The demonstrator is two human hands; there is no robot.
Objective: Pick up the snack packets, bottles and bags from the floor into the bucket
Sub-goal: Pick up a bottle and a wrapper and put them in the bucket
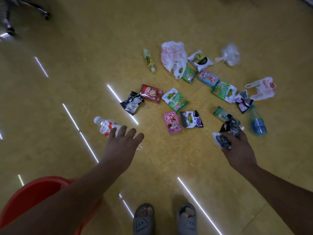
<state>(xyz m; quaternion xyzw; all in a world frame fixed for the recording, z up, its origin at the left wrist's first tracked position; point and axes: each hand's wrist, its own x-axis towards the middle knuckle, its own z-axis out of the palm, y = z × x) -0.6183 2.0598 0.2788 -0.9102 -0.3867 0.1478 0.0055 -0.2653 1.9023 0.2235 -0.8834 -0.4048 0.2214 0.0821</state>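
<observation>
Several snack packets, bottles and plastic bags lie scattered on the yellow floor. My left hand [122, 141] is open, fingers spread, over the base of a white-and-orange bottle [105, 125] lying on its side. My right hand [237, 143] is shut on a black snack packet [227, 133]. A red bucket [28, 197] stands at the lower left, partly hidden by my left arm. Nearby lie a pink packet [172, 122], a black-and-purple packet [191, 119], a red box [151, 93] and a blue bottle [258, 121].
White plastic bags [172, 55] lie at the far side of the pile, with another [262, 89] at the right. A yellow-green bottle [149, 60] lies apart at the back. An office chair base [25, 12] stands at the top left. My slippered feet [165, 219] are at the bottom.
</observation>
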